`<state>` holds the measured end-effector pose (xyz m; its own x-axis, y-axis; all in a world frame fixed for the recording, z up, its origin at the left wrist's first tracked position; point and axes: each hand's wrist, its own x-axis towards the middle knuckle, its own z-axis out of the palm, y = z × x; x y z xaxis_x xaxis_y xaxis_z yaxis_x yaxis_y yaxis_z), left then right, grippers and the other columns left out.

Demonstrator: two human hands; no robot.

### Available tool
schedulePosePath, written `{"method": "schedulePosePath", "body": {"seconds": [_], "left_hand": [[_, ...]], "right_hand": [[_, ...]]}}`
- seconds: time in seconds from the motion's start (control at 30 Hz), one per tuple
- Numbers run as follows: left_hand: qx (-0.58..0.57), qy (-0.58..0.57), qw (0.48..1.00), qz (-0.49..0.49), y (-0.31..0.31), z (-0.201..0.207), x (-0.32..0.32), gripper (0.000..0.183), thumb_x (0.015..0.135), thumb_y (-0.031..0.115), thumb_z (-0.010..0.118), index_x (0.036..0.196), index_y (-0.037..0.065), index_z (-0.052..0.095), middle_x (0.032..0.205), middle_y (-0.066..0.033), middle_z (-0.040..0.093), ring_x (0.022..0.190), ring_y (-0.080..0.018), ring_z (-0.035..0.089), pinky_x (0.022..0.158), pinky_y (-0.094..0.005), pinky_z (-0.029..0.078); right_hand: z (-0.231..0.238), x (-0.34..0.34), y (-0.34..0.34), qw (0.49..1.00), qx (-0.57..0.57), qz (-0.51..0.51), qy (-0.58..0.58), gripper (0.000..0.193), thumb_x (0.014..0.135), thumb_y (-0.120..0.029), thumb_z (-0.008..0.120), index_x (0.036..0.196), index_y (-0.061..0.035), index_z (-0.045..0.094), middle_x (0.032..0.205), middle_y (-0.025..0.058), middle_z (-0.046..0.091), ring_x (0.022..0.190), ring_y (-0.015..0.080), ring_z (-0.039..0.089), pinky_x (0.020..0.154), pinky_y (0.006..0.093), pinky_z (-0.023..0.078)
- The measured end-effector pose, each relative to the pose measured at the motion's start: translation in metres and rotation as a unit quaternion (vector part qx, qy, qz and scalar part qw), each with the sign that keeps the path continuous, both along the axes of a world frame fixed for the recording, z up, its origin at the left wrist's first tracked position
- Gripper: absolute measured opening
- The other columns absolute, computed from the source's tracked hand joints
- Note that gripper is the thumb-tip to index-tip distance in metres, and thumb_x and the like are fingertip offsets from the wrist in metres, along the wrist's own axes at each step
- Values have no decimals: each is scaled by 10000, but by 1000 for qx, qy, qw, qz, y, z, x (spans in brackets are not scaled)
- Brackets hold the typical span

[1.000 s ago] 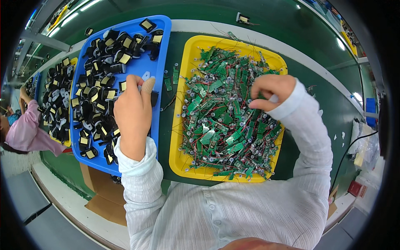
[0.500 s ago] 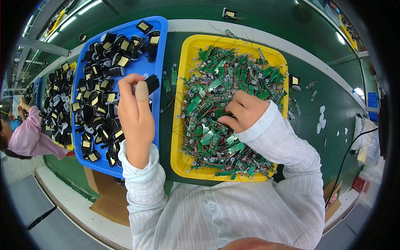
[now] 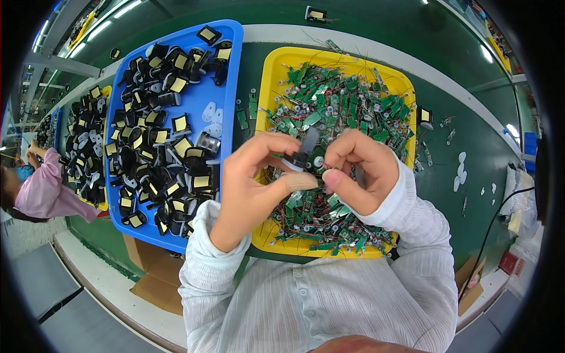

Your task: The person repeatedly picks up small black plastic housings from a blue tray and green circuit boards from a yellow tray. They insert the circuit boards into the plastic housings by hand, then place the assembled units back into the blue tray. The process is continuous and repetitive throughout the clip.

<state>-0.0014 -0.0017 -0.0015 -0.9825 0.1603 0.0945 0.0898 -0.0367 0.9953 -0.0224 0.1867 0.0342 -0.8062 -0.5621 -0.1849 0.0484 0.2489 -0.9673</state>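
Above the yellow tray [image 3: 263, 97] my two hands meet, fingertips close together. A black plastic housing [image 3: 304, 152] is gripped between the thumb and fingers of my left hand [image 3: 250, 182]; a tan wrap covers that thumb. My right hand [image 3: 369, 173] pinches a small wired circuit board with a round whitish part [image 3: 318, 160], held right beside the housing. Fingers hide most of that board. Beneath both hands lies a heap of green circuit boards [image 3: 335, 112] with thin red and dark wires.
To the left, a blue tray [image 3: 228, 82] holds many black housings with cream pads, plus white oval pieces [image 3: 213, 115]. Past it stands another filled yellow tray [image 3: 106, 117], near a person in a pink sleeve [image 3: 50, 182]. White pieces [image 3: 460, 170] and a black cable [image 3: 484, 235] are at right.
My left hand has moved right from the blue tray with the black housing. My right hand has risen slightly from the heap with a circuit board, bringing the two parts together.
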Motion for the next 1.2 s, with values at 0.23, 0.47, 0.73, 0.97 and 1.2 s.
{"method": "schedulePosePath", "body": {"seconds": [0.23,0.47,0.73,0.97,1.2], "left_hand": [[69,-1,997,-28,3,4,4,320,667,41,724,944,-14,573,1003,-101,563,844,-149,571,691,-242,479],[-12,85,996,33,5,2,7,297,677,58,723,932,2,582,1033,-110,565,892,-154,562,701,-243,469],[-3,94,994,52,10,3,9,253,696,2,681,917,-14,560,998,-127,559,930,-179,552,708,-248,465],[-53,156,986,26,11,0,8,184,758,-16,565,925,-28,489,976,-138,512,942,-222,512,828,-329,422],[37,135,990,-18,13,2,11,192,789,-10,517,964,-29,441,990,-140,450,950,-215,470,909,-351,360]], "right_hand": [[-10,0,-5,975,-19,-49,214,119,706,-36,628,779,-49,535,717,39,469,589,109,411,524,233,322],[-12,4,-4,962,-10,-68,264,125,681,-25,650,758,-41,554,670,49,488,563,129,436,502,242,341],[-15,2,-6,924,5,-55,377,154,654,-6,670,771,-41,576,661,43,547,545,162,469,476,269,367],[-11,3,-8,928,25,-31,370,148,661,-15,662,780,-37,578,660,53,531,543,192,469,483,286,377],[-7,1,-7,955,1,8,296,134,713,-63,655,806,-34,562,674,63,540,525,170,490,475,268,390]]}}
